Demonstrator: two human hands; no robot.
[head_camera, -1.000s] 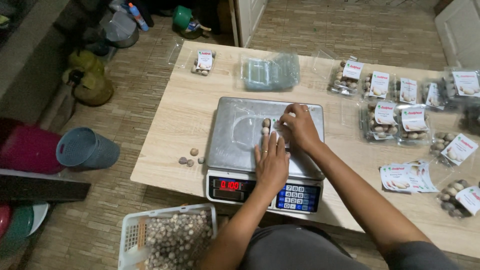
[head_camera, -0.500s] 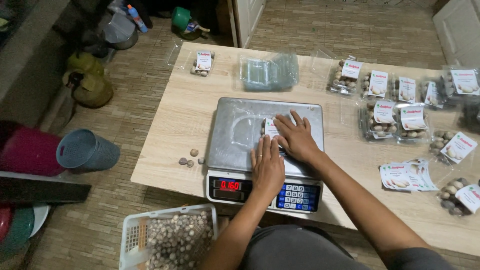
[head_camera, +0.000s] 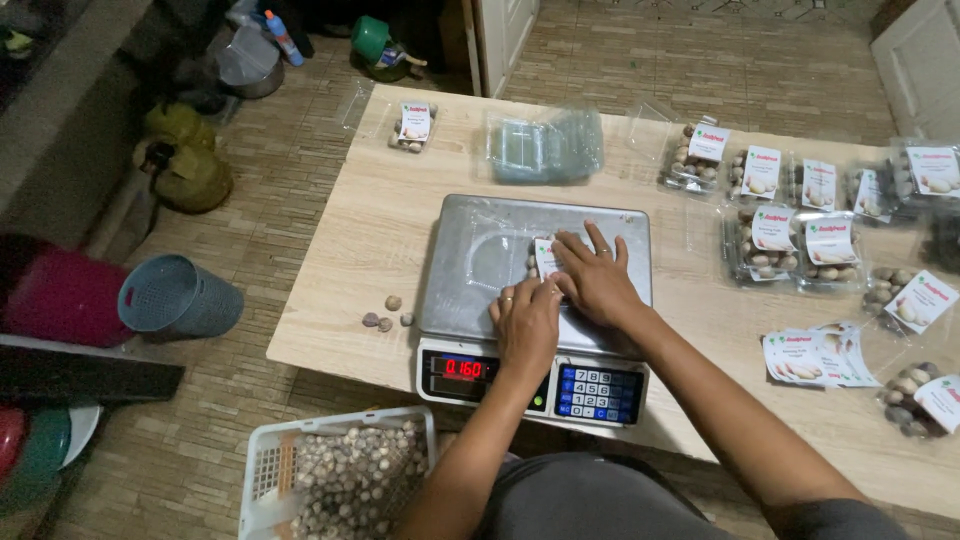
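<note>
Labelling step: my left hand (head_camera: 527, 322) and right hand (head_camera: 597, 280) lie flat, fingers spread, pressing a white label onto a clear pack of nuts (head_camera: 547, 262) on the scale's steel pan (head_camera: 480, 250). Nothing is gripped. Next, I judge, the pack must be lifted clear. The scale sits on a pale wooden table (head_camera: 340, 260) over a tiled floor (head_camera: 290, 170).

L hand (head_camera: 527, 318) & R hand (head_camera: 597, 280) pressing labelled pack (head_camera: 545, 260), on scale (head_camera: 500, 250), wood table (head_camera: 350, 260)
</note>
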